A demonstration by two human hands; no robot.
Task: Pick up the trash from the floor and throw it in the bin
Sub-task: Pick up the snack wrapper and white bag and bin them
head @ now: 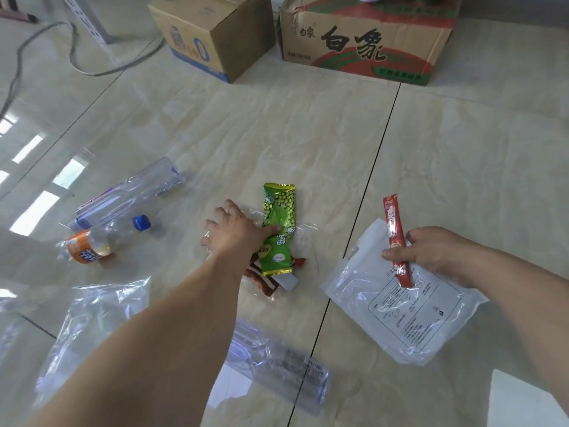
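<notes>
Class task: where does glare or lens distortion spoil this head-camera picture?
Head view: bright window reflections glare on the glossy beige floor tiles at left; wide-angle bending curves the dark tile joint; the clear crumpled plastic bottle near the bottom looks soft.

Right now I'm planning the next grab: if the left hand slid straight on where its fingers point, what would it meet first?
Probably nothing soon: the left hand points up-left over bare floor, between the clear bottle and green wrapper.
</notes>
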